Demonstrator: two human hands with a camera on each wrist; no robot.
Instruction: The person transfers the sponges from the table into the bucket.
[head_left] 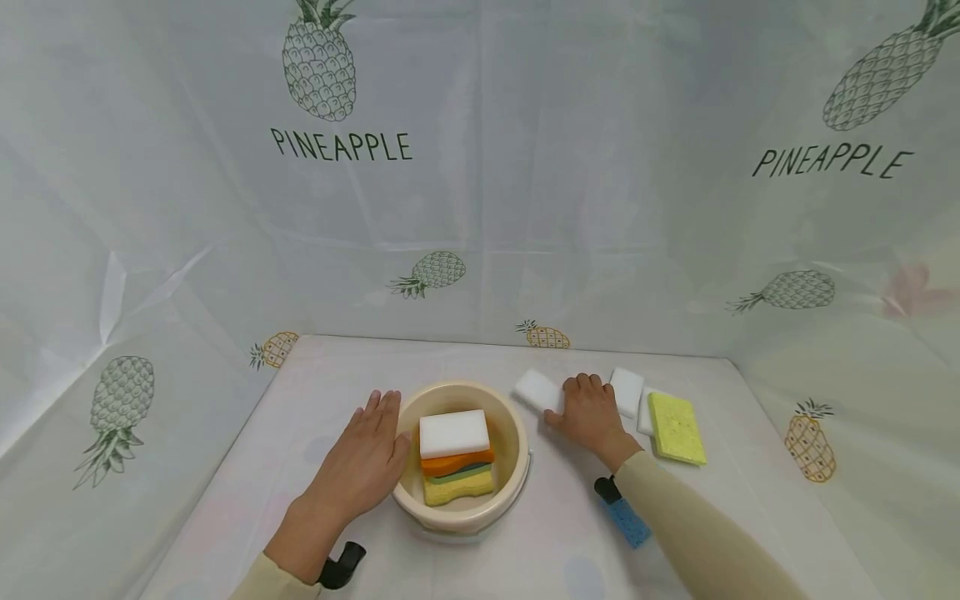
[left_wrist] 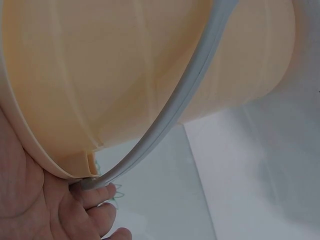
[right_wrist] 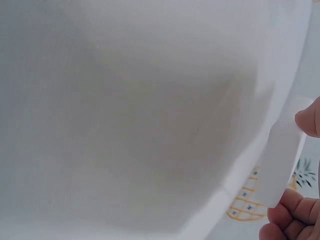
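Observation:
A cream bucket [head_left: 460, 525] with a grey handle [left_wrist: 177, 100] stands upright on the table. Stacked inside it are a white sponge [head_left: 453, 434], an orange sponge [head_left: 454, 462] and a yellow sponge [head_left: 459, 486] with a green layer. Against the bucket's left rim rests my left hand [head_left: 362, 462], its fingers extended; the left wrist view shows the fingertips beside the handle's joint. To the right of the bucket, my right hand [head_left: 588, 412] pinches another white sponge [head_left: 538, 390] between thumb and fingers, also seen in the right wrist view as a white block [right_wrist: 285, 155].
Right of my right hand lie two white sponges [head_left: 627, 392] and a yellow sponge [head_left: 677, 428], which partly covers one of them. A blue sponge [head_left: 628, 523] lies below my right wrist. Pineapple-printed sheeting [head_left: 585, 208] encloses the table [head_left: 525, 550].

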